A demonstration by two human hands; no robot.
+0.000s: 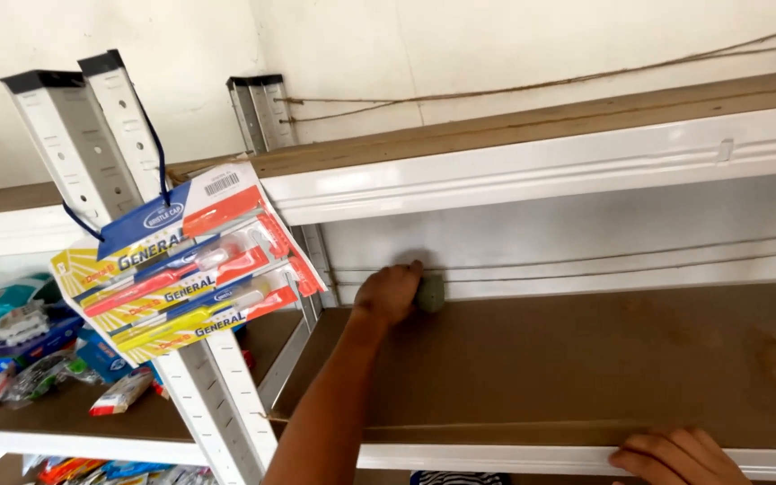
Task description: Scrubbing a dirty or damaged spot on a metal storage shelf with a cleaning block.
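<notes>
Wiping looks barely begun: left hand [388, 292] has fingers curled tight round a small grey-green pad [430, 293] at far-left back of brown shelf board [541, 359], dust patches remain far right; right hand [680, 456] rests fingers flat, holding nothing, on near white edge

Bright, even daylight, no glare. Soft shadow behind the left hand [388, 292] at the back of the shelf [586, 359]. Slightly soft all over, compression smearing the brown board. Straight rails bowing and leaning toward the frame edges. Right hand [680, 456] clipped at the bottom edge, blurred.
</notes>
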